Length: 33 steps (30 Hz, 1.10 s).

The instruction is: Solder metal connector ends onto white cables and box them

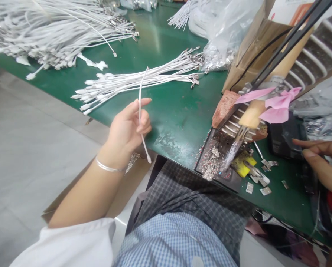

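Note:
My left hand (132,126) is closed on a short white cable (140,98), gripping it near its middle. The cable stands nearly upright, with a small white plug at its lower end, just off the table's front edge. Behind that hand lies a loose bundle of similar white cables (138,79); metal connectors show at their right ends. At the right edge, my right hand (326,163) has its index finger stretched out and thumb apart, beside a black box (284,135). Nothing shows between those fingers, and the rest of them are partly hidden.
A soldering iron (249,115) with pink ribbon leans in a coil stand over a tray of solder bits (210,159). Near it are a yellow sponge (242,163), loose metal USB connectors (265,191) and a brick piece (224,107). A large cable pile (51,29) fills the back left.

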Each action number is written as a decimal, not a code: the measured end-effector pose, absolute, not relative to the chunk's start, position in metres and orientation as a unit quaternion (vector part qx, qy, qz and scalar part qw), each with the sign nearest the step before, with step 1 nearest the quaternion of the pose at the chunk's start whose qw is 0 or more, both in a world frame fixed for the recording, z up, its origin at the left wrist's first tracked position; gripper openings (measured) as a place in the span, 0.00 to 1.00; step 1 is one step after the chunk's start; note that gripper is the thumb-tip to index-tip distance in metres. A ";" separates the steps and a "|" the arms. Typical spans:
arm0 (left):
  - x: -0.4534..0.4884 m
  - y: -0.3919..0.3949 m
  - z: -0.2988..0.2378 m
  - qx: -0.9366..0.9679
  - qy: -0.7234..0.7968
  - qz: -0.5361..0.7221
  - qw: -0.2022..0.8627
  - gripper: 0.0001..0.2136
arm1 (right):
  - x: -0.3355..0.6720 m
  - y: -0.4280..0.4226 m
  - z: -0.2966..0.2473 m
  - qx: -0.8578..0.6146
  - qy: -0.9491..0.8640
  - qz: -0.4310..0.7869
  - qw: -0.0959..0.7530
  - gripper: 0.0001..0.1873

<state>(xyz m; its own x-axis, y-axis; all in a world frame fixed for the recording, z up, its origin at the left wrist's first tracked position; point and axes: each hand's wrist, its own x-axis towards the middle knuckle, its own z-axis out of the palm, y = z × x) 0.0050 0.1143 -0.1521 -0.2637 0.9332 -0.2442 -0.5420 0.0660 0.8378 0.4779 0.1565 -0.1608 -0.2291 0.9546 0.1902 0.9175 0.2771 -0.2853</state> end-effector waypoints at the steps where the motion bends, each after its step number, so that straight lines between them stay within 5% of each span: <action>1: 0.006 0.114 -0.151 0.214 0.459 0.648 0.569 0.19 | 0.473 0.156 -0.158 -0.598 -0.782 0.066 0.165 0.17; 12: 0.013 0.104 -0.138 0.245 0.404 0.673 0.569 0.29 | 0.456 0.175 -0.170 -0.454 -0.863 0.026 0.220 0.13; 17: 0.005 0.094 -0.152 0.343 0.344 0.637 0.598 0.12 | 0.451 0.181 -0.180 -0.451 -0.862 0.030 0.229 0.15; 22: 0.011 0.090 -0.150 0.305 0.374 0.654 0.582 0.10 | 0.450 0.179 -0.174 -0.464 -0.857 0.037 0.219 0.14; 26: 0.012 0.087 -0.150 0.299 0.388 0.654 0.576 0.18 | 0.445 0.167 -0.151 -0.577 -0.796 0.062 0.172 0.13; 29: 0.010 0.085 -0.153 0.305 0.398 0.636 0.586 0.14 | 0.439 0.157 -0.134 -0.743 -0.655 0.092 0.100 0.19; 33: 0.012 0.084 -0.155 0.309 0.401 0.635 0.583 0.09 | 0.432 0.153 -0.126 -0.785 -0.612 0.093 0.038 0.21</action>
<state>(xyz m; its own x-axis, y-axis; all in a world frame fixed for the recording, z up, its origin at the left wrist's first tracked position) 0.0118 0.0841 -0.1546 -0.1291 0.9888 -0.0752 -0.4936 0.0017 0.8697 0.4317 0.1534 -0.1260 0.2342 0.9671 -0.0993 0.9528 -0.2487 -0.1744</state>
